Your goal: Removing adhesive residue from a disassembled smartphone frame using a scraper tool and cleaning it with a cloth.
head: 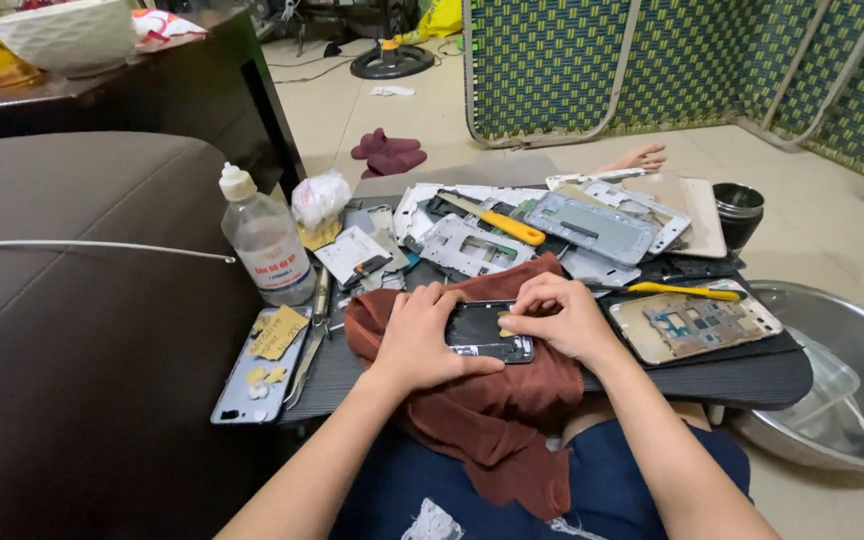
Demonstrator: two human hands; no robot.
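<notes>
Fingers of the right hand (pixel 558 318) pinched together on a small yellow bit at the upper edge of a dark phone (pixel 485 333); whether the bit is gripped or only pressed, impossible to tell. Left hand (pixel 422 340) laid flat over the phone's left end, fingers spread and loosely curled, thumb along the lower edge, pinning it down. Phone lying flat on a rust-brown cloth (pixel 492 400), long axis running left to right across the view, open back up. Cloth draped over the near edge of a small dark desk (pixel 752 375) and down onto the lap.

Around the hands: a gold phone back (pixel 694 322) just to the right, a yellow tool (pixel 687 291) above it, a yellow-handled knife (pixel 497 221) among grey and white phone frames (pixel 592 227) heaped at the far side. A clear bottle (pixel 265 240) with a white cap upright at the left corner, some liquid inside. A pale phone (pixel 257 372) with yellow scraps on it at the left edge, metal tweezers (pixel 309 360) beside it. A black cup (pixel 738 213) at the far right, contents not visible.

On the tiled floor (pixel 812 200), right: a steel basin (pixel 857 370) holding a clear plastic tub (pixel 822 385). Brown sofa (pixel 72 330) at left, maroon slippers (pixel 387 152) and a green woven folding cot (pixel 652 60) beyond.
</notes>
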